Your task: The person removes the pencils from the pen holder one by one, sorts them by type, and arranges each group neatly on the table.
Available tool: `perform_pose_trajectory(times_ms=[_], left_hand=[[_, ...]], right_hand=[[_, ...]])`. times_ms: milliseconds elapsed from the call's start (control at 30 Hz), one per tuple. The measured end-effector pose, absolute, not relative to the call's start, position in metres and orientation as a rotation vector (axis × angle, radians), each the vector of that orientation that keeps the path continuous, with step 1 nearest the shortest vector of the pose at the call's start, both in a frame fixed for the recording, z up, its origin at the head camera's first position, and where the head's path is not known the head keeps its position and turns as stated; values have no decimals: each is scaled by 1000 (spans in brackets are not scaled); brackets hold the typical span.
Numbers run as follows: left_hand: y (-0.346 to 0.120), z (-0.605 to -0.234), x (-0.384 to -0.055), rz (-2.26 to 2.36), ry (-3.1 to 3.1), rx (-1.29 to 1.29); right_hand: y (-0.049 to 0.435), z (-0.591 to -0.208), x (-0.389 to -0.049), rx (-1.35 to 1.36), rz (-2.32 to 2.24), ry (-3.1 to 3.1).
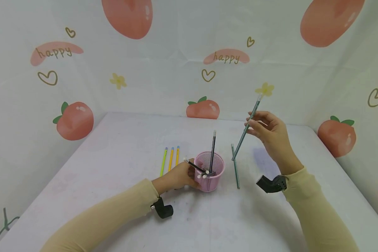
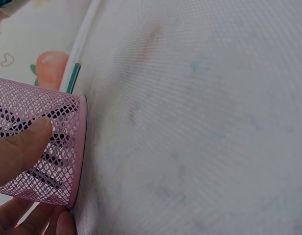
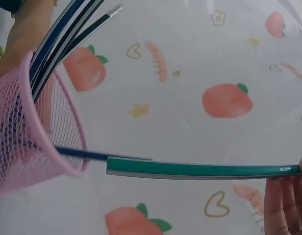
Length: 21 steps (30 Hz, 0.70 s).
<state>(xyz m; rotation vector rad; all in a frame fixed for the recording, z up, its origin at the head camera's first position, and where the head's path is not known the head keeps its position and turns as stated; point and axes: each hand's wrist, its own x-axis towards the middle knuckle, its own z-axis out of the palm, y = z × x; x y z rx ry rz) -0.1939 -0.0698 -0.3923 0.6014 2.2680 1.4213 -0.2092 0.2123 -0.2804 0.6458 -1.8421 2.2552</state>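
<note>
My left hand (image 1: 180,175) grips a pink mesh pencil cup (image 1: 209,185) from its left side, thumb against the mesh in the left wrist view. Several dark pencils stand in the cup, among them a black pencil (image 1: 212,150) that rises upright. Up and to the right of the cup, my right hand (image 1: 272,136) pinches a green pencil (image 1: 246,127), tilted with its lower end toward the cup. In the right wrist view, that green pencil (image 3: 190,168) lies just outside the cup's rim (image 3: 36,117). Another green pencil (image 1: 236,173) lies on the table right of the cup.
Left of the cup lie a lime pencil (image 1: 163,161) and two yellow-orange pencils (image 1: 171,159), partly behind my left hand. The white table (image 1: 129,133) ends at a patterned cloth backdrop (image 1: 163,70). A thin green cord (image 1: 6,222) shows at the lower left.
</note>
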Motion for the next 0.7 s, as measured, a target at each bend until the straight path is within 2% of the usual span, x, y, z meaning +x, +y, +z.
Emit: perform_pose_trajectory(times_ms=[467,700], left_hand=[[-70,-391,-193,1449,2249,598],[-70,-391,-192,1441,2250,595]], right_hand=[[242,-327,-225,340,2181,-2204],[249,-348,-236,264,1951,-2536]])
